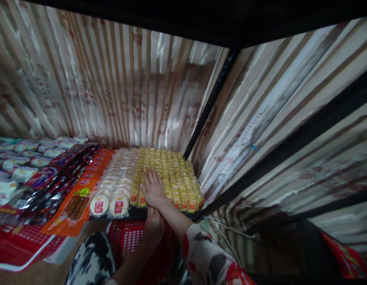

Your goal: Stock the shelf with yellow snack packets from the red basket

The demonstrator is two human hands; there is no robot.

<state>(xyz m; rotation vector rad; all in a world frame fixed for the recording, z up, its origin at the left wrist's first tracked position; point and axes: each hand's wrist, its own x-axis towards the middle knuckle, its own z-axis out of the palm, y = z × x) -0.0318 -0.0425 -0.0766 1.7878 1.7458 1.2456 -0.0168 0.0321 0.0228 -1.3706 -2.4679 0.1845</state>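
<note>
My right hand lies flat with fingers spread on top of rows of small yellow wrapped snack packs, which are packed tightly on a dark shelf. Just below its wrist, my left hand is raised at the shelf's front edge, close to the front row of yellow packs. The left fingertips are hidden by the right wrist, so I cannot see whether they grip anything. Left of the yellow packs stand two rows of round white wrapped crackers with red labels.
Orange snack bags overhang the shelf edge, beside dark shiny bags and white packets. Red baskets sit below. A black shelf post stands behind the yellow packs, before a striped curtain.
</note>
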